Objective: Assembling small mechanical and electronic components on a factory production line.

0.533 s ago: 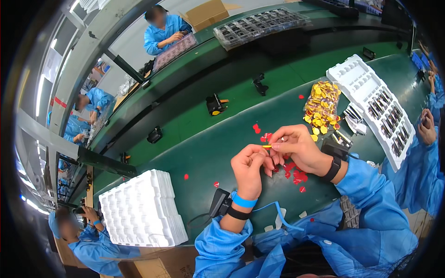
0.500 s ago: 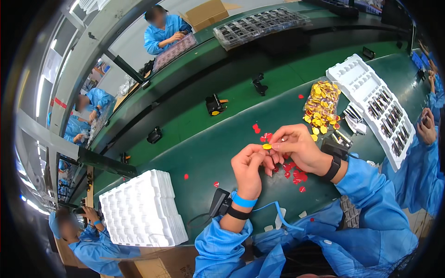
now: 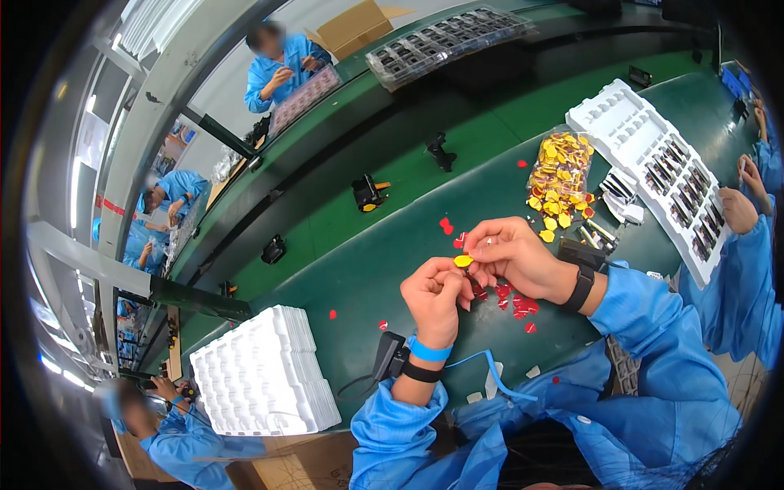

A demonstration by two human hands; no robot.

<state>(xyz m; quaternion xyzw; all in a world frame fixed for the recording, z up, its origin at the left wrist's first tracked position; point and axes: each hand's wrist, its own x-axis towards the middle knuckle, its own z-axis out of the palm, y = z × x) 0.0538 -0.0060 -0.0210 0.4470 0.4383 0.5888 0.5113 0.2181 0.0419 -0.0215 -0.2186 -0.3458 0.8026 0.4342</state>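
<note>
Between my two hands is a small flat yellow piece (image 3: 463,261). The fingertips of my right hand (image 3: 527,260) pinch it from the right. My left hand (image 3: 434,300) is curled, with its thumb and index finger pinched against the piece's lower left side. Small red pieces (image 3: 523,306) lie scattered on the green tabletop under and beside my hands, and my fingers partly hide some. To the right of my right hand a clear plastic bag (image 3: 563,167) spills similar yellow pieces, some showing red.
A white moulded tray (image 3: 682,184) with dark parts lies at right, beside a co-worker's hand (image 3: 739,210). White trays (image 3: 253,376) are stacked at left. Dark devices (image 3: 369,193) sit on the green conveyor belt (image 3: 327,224) beyond. A blue cord (image 3: 490,371) runs from my left wrist.
My hands stay together on the yellow piece, which now shows more of its broad face. The whole view has shifted slightly. Across the line, a co-worker's hands have moved apart.
</note>
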